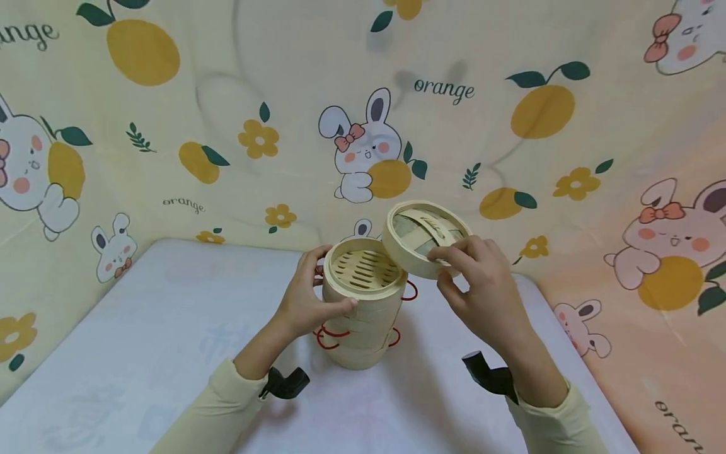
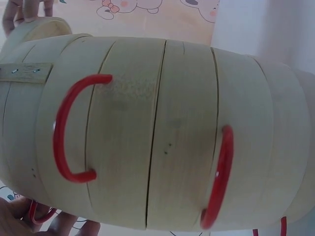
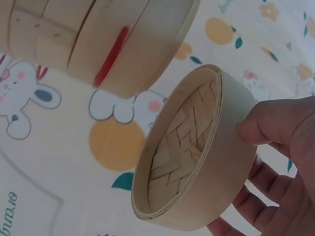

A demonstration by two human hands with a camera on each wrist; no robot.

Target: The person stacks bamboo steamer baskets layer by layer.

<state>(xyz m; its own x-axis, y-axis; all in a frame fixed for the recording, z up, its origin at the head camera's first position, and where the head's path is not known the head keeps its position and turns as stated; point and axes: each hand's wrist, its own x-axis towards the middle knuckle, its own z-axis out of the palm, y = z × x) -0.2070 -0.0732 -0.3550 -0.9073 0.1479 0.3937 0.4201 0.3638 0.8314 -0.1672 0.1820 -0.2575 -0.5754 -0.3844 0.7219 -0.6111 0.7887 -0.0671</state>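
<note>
A tall stack of round bamboo steamer baskets (image 1: 363,328) stands upright on the table, its slatted top basket (image 1: 365,271) uncovered. Red loop handles (image 2: 61,128) stick out from its sides. My left hand (image 1: 309,296) grips the stack near the top, thumb on the front of the rim and fingers round the left side. The woven bamboo lid (image 1: 422,265) is tilted above the right edge of the stack; in the right wrist view it appears apart from it. My right hand (image 1: 482,290) pinches the lid by its side wall, and its woven underside (image 3: 182,137) shows in the right wrist view.
The stack stands on a pale table (image 1: 198,302) with faint markings. Behind and to the right hangs a cloth backdrop (image 1: 283,82) printed with oranges and rabbits. A black wrist mount (image 1: 286,383) is on the left wrist and another black mount (image 1: 490,375) on the right.
</note>
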